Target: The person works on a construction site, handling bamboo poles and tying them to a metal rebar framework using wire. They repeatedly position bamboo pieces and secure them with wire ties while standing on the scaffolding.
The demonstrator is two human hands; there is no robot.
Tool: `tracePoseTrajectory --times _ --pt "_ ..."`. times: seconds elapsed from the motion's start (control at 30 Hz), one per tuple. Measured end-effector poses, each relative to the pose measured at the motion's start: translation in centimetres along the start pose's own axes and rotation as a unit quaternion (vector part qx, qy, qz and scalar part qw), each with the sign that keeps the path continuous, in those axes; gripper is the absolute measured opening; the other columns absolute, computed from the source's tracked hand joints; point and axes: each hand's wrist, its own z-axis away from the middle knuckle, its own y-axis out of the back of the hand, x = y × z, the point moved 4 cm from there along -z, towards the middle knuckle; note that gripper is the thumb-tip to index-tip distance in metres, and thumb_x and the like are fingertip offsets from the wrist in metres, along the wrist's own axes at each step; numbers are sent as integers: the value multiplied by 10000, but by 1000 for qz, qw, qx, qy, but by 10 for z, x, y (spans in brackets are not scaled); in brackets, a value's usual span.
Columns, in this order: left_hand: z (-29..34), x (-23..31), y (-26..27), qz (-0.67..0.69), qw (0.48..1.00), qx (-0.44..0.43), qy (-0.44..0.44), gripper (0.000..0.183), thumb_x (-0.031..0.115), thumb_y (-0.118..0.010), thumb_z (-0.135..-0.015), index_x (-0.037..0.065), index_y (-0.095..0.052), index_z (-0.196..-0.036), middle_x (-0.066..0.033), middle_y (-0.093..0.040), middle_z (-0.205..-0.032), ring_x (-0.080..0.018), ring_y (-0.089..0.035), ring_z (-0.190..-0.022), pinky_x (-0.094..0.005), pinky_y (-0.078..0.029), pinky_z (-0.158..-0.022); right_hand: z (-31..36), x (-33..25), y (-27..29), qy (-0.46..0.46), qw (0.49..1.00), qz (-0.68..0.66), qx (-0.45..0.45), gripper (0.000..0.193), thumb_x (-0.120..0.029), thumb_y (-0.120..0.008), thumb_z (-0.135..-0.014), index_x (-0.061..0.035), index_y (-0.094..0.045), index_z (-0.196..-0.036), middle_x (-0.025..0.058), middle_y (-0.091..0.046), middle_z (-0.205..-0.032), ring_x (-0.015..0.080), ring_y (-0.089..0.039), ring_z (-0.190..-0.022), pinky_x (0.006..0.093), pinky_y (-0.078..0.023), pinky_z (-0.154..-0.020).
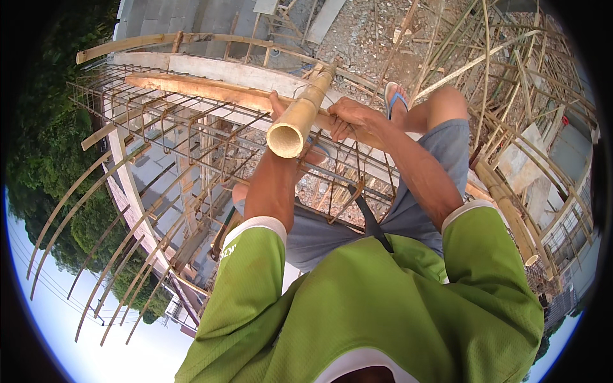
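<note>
A thick bamboo pole (305,108) points up toward me, its hollow cut end nearest. It crosses over a long wooden plank (204,89) lying along the steel rebar cage (185,108). My left hand (277,105) is at the pole's left side, with its thumb raised by the plank. The pole hides its other fingers. To the right of the pole, my right hand (351,117) is closed with bent fingers, over the plank. A thin wire loops beside the pole near these fingers; whether they pinch it is hard to make out.
Curved bamboo strips (102,191) and a pale form board (124,166) extend left. Loose bamboo sticks (511,70) litter the gravelly ground (367,38) at the upper right. Another bamboo pole (511,217) lies to my right. My sandalled foot (396,105) is beyond the cage.
</note>
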Motion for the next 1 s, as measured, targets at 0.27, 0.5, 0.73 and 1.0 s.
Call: tracePoseTrajectory --times 0.27,0.5,0.73,1.0 --pt "5 3 27 -7 1000 13 7 758 469 -522 -863 27 -306 -1440 -250 -495 -1307 -303 -585 -1131 -413 -492 -962 -19 41 -46 58 958 275 56 498 -331 -463 -918 88 -639 -1119 275 -663 -1128 398 -629 -1081 460 -456 -923" --pt "11 2 21 -8 1000 2 8 741 478 -502 -872 21 -326 -1428 -250 -505 -1297 -310 -586 -1128 -416 -487 -965 -74 99 -60 150 970 147 125 428 -285 -466 -921 68 -655 -1071 218 -660 -1003 304 -606 -944 409 -456 -859" --pt "6 -4 18 6 1000 -8 5 727 488 -481 -881 15 -345 -1416 -250 -515 -1287 -317 -587 -1125 -420 -483 -967 -52 90 -65 132 985 68 93 428 -198 -441 -958 57 -542 -1287 203 -629 -1192 235 -565 -1100 330 -416 -991" --pt "10 -5 27 -1 1000 0 12 714 498 -458 -891 8 -367 -1403 -250 -526 -1275 -325 -589 -1121 -424 -477 -970 -45 91 -77 224 969 -98 39 447 -195 -444 -1009 7 -471 -1406 133 -594 -1307 209 -527 -1204 336 -371 -1076"
